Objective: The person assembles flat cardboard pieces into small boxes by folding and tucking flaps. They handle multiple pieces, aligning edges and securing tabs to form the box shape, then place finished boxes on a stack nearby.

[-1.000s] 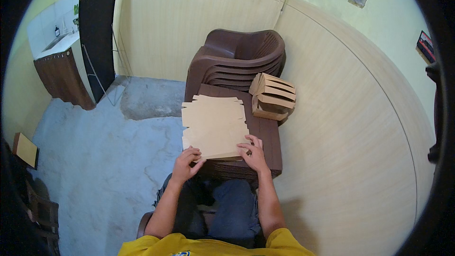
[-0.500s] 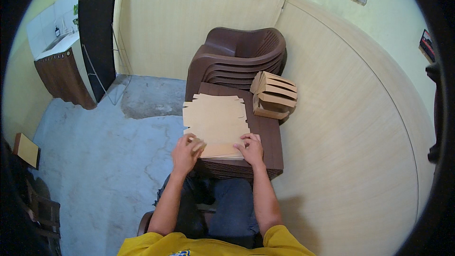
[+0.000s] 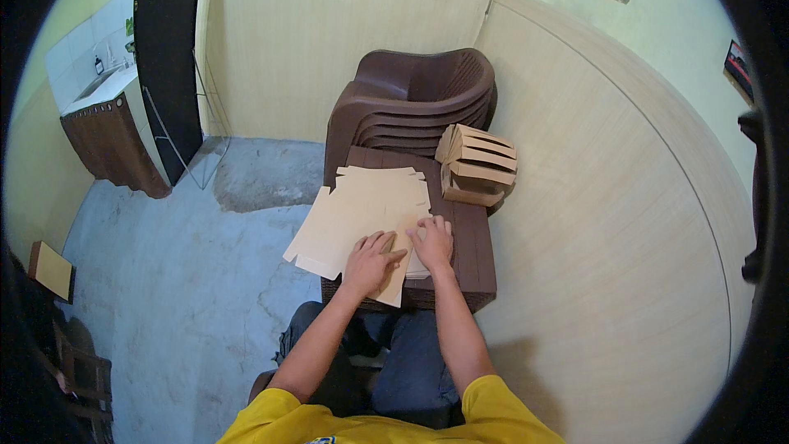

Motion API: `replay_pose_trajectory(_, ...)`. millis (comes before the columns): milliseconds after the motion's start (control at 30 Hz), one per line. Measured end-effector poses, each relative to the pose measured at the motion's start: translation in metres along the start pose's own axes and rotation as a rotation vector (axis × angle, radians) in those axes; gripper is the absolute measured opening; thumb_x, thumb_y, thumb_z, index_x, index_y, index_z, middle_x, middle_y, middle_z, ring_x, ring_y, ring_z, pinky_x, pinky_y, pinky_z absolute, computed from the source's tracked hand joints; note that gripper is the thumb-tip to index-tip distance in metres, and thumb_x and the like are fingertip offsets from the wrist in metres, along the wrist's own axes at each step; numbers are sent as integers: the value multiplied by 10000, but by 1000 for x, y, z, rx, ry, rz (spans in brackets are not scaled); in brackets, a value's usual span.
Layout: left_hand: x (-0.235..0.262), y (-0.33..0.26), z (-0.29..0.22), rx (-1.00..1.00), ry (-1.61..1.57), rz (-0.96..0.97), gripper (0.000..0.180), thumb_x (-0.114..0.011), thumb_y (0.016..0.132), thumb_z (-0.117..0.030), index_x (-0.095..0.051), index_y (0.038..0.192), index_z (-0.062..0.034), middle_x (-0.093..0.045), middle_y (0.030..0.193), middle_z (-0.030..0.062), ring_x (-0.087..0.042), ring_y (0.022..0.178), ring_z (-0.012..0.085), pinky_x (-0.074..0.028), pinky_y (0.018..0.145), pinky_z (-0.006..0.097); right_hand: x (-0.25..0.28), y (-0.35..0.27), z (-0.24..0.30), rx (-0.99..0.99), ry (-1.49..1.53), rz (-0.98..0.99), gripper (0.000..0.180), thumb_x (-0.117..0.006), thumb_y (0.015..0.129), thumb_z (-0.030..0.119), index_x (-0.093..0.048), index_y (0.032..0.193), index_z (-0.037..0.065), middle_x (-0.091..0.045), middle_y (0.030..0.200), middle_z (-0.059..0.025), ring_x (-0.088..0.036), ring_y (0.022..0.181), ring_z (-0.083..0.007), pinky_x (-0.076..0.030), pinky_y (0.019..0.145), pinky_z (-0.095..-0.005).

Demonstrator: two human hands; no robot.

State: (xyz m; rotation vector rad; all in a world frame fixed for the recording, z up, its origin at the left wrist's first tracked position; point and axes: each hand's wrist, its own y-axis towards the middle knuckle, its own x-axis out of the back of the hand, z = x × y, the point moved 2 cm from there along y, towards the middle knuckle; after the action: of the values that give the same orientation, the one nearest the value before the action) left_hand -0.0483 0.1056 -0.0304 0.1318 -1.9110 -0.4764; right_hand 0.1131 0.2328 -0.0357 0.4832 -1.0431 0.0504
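Note:
A flat die-cut cardboard sheet (image 3: 341, 230) lies slantwise on a pile of similar cardboard blanks (image 3: 417, 274), its left corner jutting past the table edge. My left hand (image 3: 370, 265) lies on the lower part of this sheet, fingers stretched out and pressing near a narrow strip along its right side. My right hand (image 3: 433, 243) is close beside it at the sheet's right edge, with thumb and curled fingers on the cardboard. Part of the edge is hidden under that hand. Beneath the pile is a brown slatted table (image 3: 468, 259).
Several folded cardboard boxes (image 3: 478, 166) are stacked at the table's far right. Behind the table stand stacked brown plastic chairs (image 3: 411, 94). A wood-panelled wall (image 3: 608, 222) is on the right. At far left are a sink counter (image 3: 111, 86) and a black panel (image 3: 167, 66).
The top sheet has turned, its left side swinging toward me and outward. My left hand has moved right and down onto the sheet; my right hand has shifted slightly up along its edge.

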Motion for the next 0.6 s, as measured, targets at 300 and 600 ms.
replay_pose_trajectory(300, -30, 23, 17, 176, 63, 20, 485, -528, 1104, -388, -584, 1572, -274, -495, 1670, 96, -436, 1534, 335, -319, 1264, 523, 14, -63, 6, -76, 125, -28, 383, -924, 808, 414, -725, 956, 121, -644, 1409, -81, -527, 1384, -348, -388, 1116, -536)
replay_pose_trajectory(600, -39, 20, 24, 138, 110, 6, 516, -548, 1089, -379, -568, 1574, -205, -476, 1690, 83, -454, 1520, 344, -355, 1251, 534, -13, 33, 24, -299, -225, -64, 369, -888, 848, 460, -720, 809, 133, -695, 1117, -52, -583, 1187, -302, -402, 938, -502)
